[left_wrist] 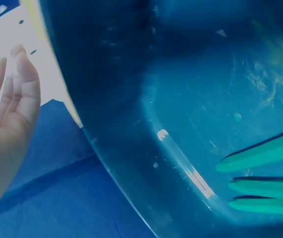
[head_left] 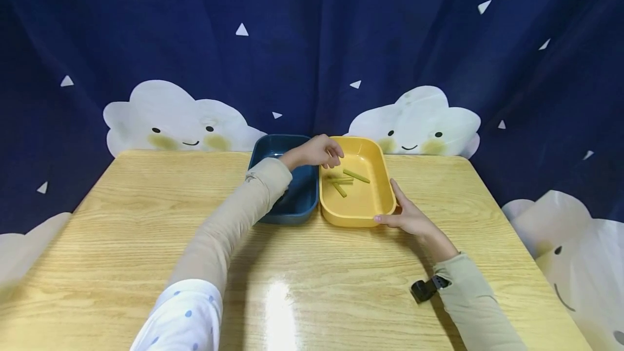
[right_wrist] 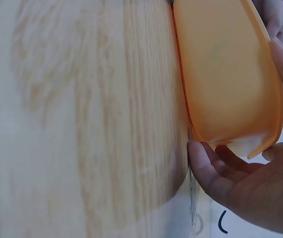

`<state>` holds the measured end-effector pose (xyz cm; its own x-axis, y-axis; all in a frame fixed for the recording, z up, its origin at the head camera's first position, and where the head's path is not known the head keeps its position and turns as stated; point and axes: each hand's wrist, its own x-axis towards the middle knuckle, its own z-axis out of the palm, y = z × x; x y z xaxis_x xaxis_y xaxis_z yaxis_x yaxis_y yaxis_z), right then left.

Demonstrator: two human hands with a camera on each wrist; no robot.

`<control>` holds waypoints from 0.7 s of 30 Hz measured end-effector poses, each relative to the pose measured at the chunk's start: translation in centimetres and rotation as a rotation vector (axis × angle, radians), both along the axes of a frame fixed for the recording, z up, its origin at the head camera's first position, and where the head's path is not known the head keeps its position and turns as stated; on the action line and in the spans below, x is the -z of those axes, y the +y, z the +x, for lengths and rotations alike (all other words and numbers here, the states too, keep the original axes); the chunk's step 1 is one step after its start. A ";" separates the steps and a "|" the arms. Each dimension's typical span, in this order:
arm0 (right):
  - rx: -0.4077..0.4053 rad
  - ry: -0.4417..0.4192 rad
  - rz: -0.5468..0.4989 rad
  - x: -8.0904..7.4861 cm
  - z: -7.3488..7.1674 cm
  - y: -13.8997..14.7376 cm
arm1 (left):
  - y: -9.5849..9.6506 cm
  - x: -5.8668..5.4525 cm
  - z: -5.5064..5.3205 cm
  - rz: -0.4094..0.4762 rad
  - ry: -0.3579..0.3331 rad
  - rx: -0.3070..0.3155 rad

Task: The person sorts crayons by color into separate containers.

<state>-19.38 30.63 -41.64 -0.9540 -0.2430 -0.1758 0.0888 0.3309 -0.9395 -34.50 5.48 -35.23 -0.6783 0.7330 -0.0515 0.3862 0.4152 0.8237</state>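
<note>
A yellow bin (head_left: 353, 221) and a dark blue bin (head_left: 287, 217) stand side by side at the back of the table. Several short green sticks (head_left: 357, 176) lie in the yellow bin. In the left wrist view, green sticks (left_wrist: 262, 153) also lie inside the blue bin. My left hand (head_left: 319, 151) hovers over the yellow bin's left edge, fingers loosely bent, with nothing seen in them. My right hand (head_left: 409, 217) holds the yellow bin at its front right corner; the right wrist view shows its fingers (right_wrist: 205, 166) curled against the outer wall.
The wooden table (head_left: 341, 291) extends in front of both bins and to either side. Behind it hangs a navy curtain (head_left: 292, 58) printed with clouds and white triangles. A black device (head_left: 423, 290) is strapped to the right wrist.
</note>
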 end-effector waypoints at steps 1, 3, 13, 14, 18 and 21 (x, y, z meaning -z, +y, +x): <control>0.000 0.001 0.003 0.0 -0.1 0.0 | -0.4 -0.2 0.1 0.020 0.016 -0.007; 0.000 -0.001 0.014 0.1 -0.3 0.1 | -1.1 -0.5 0.5 0.060 0.038 -0.023; 0.013 -0.024 0.025 0.2 -1.6 1.2 | -4.0 -1.6 2.9 0.266 0.018 -0.064; 0.013 -0.027 0.021 0.2 -1.7 1.3 | -4.3 -1.5 3.1 0.276 0.011 -0.072; 0.013 -0.037 0.028 0.3 -2.0 1.9 | -5.6 -1.0 4.2 0.310 0.003 -0.090; 0.019 -0.041 0.059 0.6 -1.8 2.2 | -6.7 -0.2 5.1 0.356 0.006 -0.091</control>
